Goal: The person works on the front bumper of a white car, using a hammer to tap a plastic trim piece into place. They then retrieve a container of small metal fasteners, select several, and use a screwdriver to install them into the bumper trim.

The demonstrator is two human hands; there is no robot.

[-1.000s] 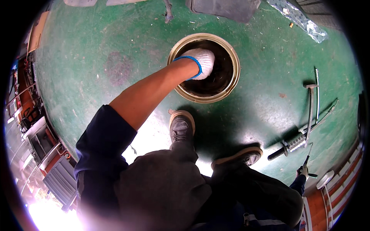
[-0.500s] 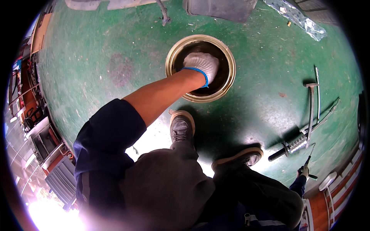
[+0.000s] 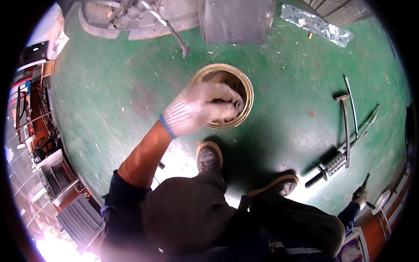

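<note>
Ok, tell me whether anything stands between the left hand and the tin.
Nothing visible does: the left hand is over the tin, its fingers above the open mouth. The hammer lies off to the right, out of the way.

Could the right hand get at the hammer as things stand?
Probably, but not freely: I see nothing blocking the way to the near end of the hammer, yet the right hand appears to hold a dark tool, likely needing putting down first.

Gold-rimmed can (image 3: 250, 94) sat open on the floor (image 3: 288, 131), small blurry roundish piece (image 3: 239, 106) over it; dark tool (image 3: 361, 188) was way off right.
</note>
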